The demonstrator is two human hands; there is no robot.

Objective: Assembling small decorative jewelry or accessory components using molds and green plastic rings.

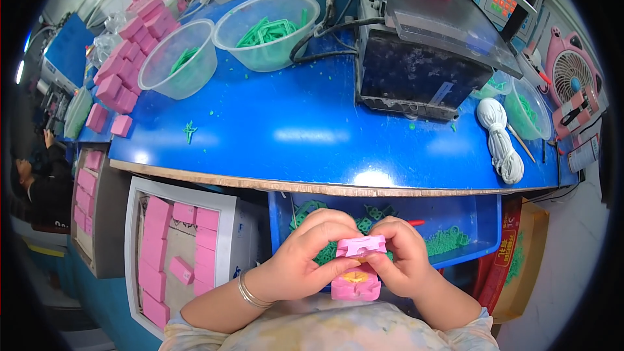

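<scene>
Both my hands are closed on a pink rubber mould (356, 290), held low over a blue tray (486, 224). The mould is parted: one piece tilts up between my fingertips, and the lower piece shows a yellowish patch at its middle. My left hand (318, 253) grips its left side with the thumb on the opening. From the right, my right hand (403, 257) pinches the upper piece, its thumb near the gap. Whatever lies inside the gap is mostly hidden by my thumbs. Small green wax pieces (448, 240) lie in the tray beneath.
On the blue table (292, 130) stand clear bowls (218, 36) of green pieces, a dark machine (422, 71) and a white cord bundle (500, 140). Pink moulds (153, 240) fill a box at left; others (120, 68) are stacked behind. A person (45, 175) is at far left.
</scene>
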